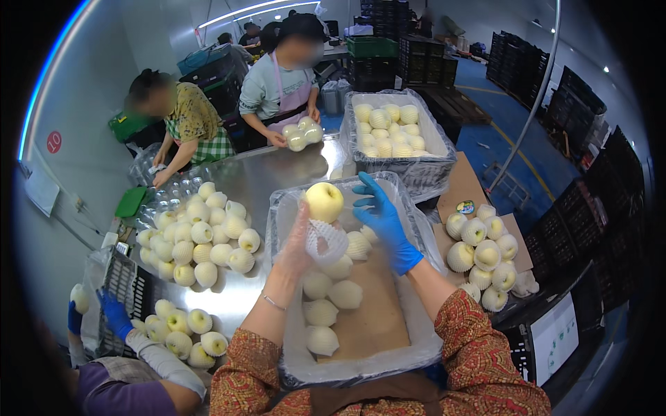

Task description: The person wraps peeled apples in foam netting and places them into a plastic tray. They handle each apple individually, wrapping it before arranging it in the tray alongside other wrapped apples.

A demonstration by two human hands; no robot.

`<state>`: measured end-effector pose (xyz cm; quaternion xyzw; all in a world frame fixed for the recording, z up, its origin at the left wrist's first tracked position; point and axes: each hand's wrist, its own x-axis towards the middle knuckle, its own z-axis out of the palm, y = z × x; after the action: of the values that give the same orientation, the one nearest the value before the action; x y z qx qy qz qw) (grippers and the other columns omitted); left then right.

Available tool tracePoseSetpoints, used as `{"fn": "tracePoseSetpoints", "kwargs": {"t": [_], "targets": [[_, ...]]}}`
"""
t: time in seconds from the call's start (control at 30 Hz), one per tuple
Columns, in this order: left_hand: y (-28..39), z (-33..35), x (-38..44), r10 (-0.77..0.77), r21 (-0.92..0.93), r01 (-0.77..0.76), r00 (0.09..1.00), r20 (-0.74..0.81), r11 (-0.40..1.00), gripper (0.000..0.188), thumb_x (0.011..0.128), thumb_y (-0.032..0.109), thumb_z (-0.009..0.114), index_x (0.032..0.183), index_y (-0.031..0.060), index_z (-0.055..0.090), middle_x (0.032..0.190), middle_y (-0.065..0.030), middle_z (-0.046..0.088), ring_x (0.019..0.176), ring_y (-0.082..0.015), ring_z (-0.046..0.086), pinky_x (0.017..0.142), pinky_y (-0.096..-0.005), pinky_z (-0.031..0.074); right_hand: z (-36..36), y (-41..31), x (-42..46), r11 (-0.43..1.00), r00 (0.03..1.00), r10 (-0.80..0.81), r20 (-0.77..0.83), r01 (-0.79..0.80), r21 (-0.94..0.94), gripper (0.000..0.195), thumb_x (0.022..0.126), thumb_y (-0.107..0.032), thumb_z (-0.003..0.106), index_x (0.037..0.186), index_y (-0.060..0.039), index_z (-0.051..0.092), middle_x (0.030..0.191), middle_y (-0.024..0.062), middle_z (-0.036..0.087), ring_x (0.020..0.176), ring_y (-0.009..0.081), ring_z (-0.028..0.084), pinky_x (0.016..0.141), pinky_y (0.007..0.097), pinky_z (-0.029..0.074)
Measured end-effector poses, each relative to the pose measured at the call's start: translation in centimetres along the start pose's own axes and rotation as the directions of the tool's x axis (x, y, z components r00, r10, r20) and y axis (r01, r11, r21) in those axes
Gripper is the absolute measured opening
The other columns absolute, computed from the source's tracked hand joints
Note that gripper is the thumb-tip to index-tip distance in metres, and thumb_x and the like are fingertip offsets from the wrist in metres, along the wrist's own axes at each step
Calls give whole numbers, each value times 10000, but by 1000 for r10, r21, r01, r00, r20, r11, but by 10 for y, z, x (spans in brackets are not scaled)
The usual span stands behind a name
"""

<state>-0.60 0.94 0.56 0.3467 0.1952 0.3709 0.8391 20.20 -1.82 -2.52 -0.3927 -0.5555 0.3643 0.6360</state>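
My left hand point(296, 239), in a thin clear glove, holds a pale yellow-green apple point(324, 202) upright, with a white foam net sleeve point(325, 242) hanging just below the fruit. To the right of the apple, my blue-gloved right hand point(382, 223) is raised with its fingers apart and nothing in them. Both hands are above a crate lined with clear plastic point(424, 322). Inside it, several foam-netted fruits point(321, 340) stand along the left side and far end, on a brown cardboard sheet point(369, 312).
A second lined crate point(406, 169) full of netted fruit stands beyond. Netted fruits point(203, 234) cover the steel table point(260, 174) at left; more point(489, 255) lie on cardboard at right. Two co-workers stand across the table; another co-worker's blue-gloved hands point(114, 314) are at lower left.
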Motion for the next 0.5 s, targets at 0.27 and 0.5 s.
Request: {"fn": "tracePoseSetpoints", "kwargs": {"t": [0.27,0.5], "targets": [[-7,18,-3,61,508,48,979,-197,860,653,931,552,554,1366,75,457,1090,-76,638,955,-174,629,831,-330,532,10,-16,-10,990,976,124,181,-111,-84,843,762,-158,791,1476,-210,347,1451,68,410,1180,195,514,934,343,468],[-1,-18,8,396,443,-245,871,-290,863,562,947,477,577,1362,128,426,1242,-54,534,1116,-183,531,952,-335,447,-20,-7,4,625,891,383,243,-444,642,640,883,-396,657,1395,-85,431,1331,110,531,1108,221,575,888,379,510]]}}
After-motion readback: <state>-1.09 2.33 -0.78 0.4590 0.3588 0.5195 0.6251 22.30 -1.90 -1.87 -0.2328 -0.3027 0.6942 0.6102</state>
